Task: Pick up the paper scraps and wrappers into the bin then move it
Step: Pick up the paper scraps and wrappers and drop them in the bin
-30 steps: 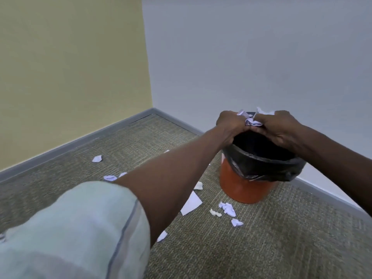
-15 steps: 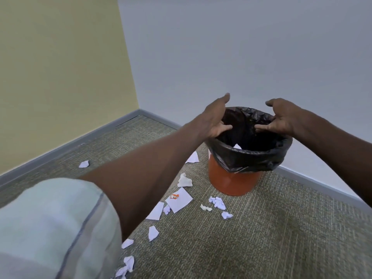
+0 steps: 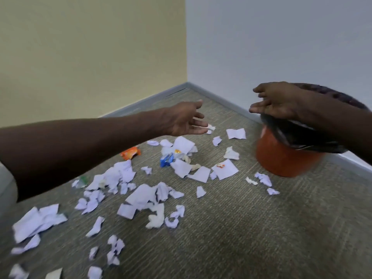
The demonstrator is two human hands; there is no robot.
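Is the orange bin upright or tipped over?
Upright: the bin stands on its base on the carpet, black liner mouth facing up.

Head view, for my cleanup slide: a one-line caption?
Both open hands, left hand and right hand, leave the orange bin; paper scraps litter the carpet.

Left hand [image 3: 184, 119] open, fingers spread, empty, above carpet [image 3: 241, 228]; right hand [image 3: 275, 100] open, empty, over front rim of orange bin [image 3: 281, 158] with black liner [image 3: 302, 135]; bin near wall corner; white paper scraps [image 3: 141, 195] scattered across carpet left of bin; orange wrapper [image 3: 130, 153] and blue wrapper [image 3: 166, 160] among them.
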